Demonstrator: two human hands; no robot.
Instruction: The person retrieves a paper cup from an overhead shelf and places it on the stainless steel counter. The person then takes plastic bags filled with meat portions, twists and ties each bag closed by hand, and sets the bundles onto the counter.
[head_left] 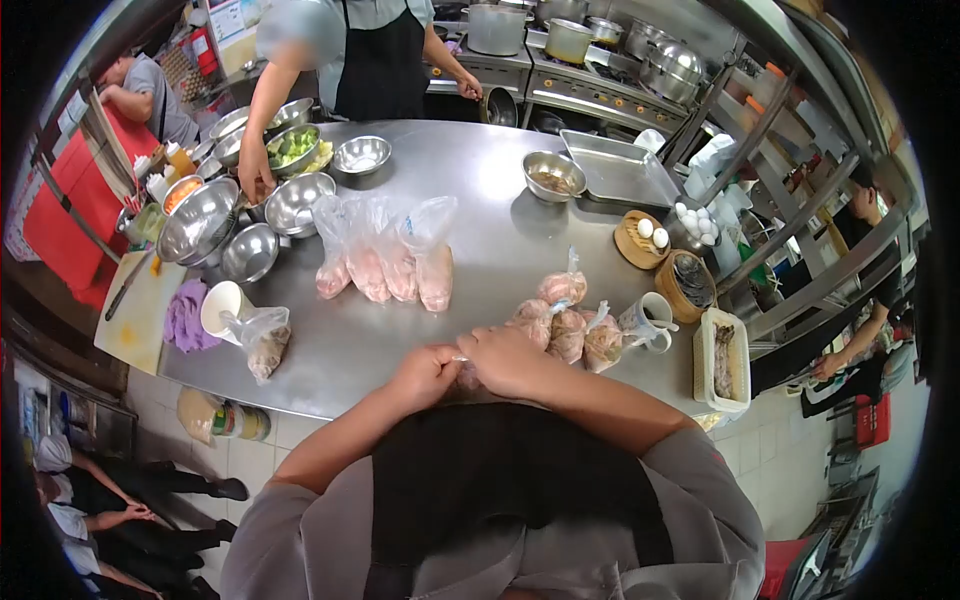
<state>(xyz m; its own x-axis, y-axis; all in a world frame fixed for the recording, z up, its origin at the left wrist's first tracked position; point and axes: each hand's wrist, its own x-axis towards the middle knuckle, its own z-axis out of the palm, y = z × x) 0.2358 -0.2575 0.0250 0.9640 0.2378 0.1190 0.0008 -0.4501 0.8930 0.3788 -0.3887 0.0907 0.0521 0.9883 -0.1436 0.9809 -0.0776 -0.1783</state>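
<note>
Bag [467,378] with pinkish contents was found at the near edge of the table [490,235], directly before the person's apron and mostly covered by the hands. Whether its base rested on the metal could not be told. The left hand [430,374] had its fingers curled in, its grip pinching the clear plastic at the top. The right hand [502,360] was bent over close beside it, its grip pressed together on the same plastic, with the fingertips partly hidden.

Just beyond the right hand stood a cluster of knotted bags [567,336] of similar pinkish contents, with a mug [655,310] beside them. Farther right were a basket [639,240] holding two eggs and a white plastic basket [738,365] near the table's edge. Ahead and to the left, a row of tall bags [433,272] holding pale pink meat lay side by side. Nearer the left hand, a smaller bag of darker contents [268,350] leaned against a white tub [222,308]; a purple cloth [188,318] lay beside that tub. Across the table, a co-worker's hand [256,178] reached among metal bowls [300,205].
</note>
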